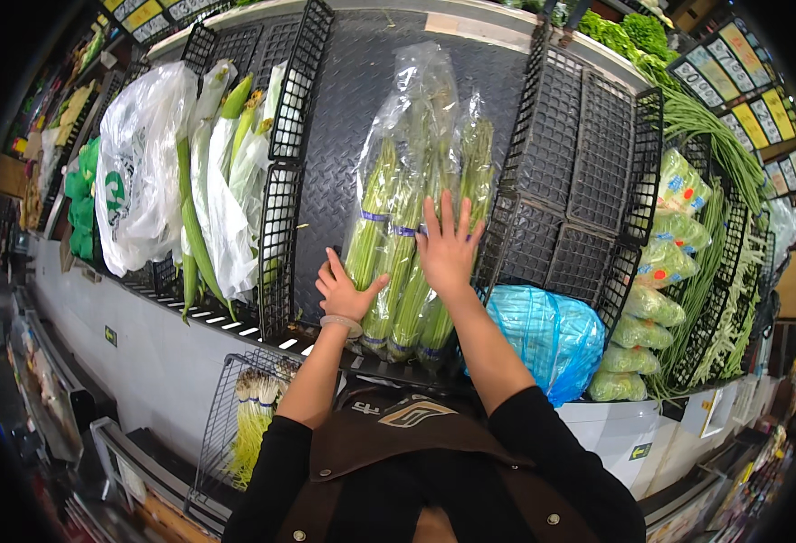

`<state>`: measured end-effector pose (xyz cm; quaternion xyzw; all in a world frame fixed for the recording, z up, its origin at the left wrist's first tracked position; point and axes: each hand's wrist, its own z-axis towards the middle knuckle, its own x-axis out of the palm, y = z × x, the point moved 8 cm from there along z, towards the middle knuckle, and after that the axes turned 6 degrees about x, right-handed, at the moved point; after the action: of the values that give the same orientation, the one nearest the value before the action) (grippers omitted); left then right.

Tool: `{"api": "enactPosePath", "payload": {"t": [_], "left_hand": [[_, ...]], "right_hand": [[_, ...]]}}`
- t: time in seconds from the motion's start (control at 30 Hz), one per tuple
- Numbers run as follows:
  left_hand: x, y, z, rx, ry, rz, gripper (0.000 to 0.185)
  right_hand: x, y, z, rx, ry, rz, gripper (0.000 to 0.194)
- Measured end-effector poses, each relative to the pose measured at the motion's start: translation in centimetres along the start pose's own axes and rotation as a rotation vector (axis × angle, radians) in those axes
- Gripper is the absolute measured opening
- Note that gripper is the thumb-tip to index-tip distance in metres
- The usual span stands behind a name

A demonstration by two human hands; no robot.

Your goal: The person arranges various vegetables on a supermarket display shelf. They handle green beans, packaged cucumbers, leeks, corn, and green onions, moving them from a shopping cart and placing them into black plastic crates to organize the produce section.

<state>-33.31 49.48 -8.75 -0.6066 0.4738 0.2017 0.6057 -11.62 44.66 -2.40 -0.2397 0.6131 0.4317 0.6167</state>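
Several bunches of long green stalks [403,288], tied with purple bands and partly covered by clear plastic wrapping [425,75], lie side by side on a dark diamond-plate shelf [350,75]. My right hand [449,254] rests spread and palm down on the bunches toward the right. At their lower left edge is my left hand [345,288], its thumb against the stalks and its fingers apart over the shelf. Neither hand is closed around a bunch. My palms hide parts of the stalks and bands.
Black plastic crates [279,237] hold corn in husks [198,224] and a white plastic bag [143,170] on the left. To the right are more crates [554,136], a blue-wrapped bundle [547,336] and bagged greens [666,265]. Below left stands a wire cart [218,421].
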Motion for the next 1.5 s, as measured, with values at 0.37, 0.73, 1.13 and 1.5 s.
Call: {"api": "enactPosePath", "payload": {"t": [0.37,0.73,1.13,1.5], "left_hand": [[0.0,-1.0,-1.3,-0.086,0.02,-0.014,0.116],[-11.7,17.3,-23.5,0.013,-0.892,-0.695,0.037],[13.8,48.9,-45.2,-1.657,-1.0,-2.193,0.022],[16.1,50.7,-43.4,-2.222,-0.829,-1.936,0.047]], "right_hand": [[2.3,-1.6,0.0,-0.073,-0.213,-0.093,0.069],[-3.1,14.6,-16.7,-0.559,-0.022,0.343,0.053],[29.6,41.3,-48.0,-1.383,0.966,-0.08,0.057],[37.8,50.6,-50.2,-1.528,1.09,-0.449,0.038]]}}
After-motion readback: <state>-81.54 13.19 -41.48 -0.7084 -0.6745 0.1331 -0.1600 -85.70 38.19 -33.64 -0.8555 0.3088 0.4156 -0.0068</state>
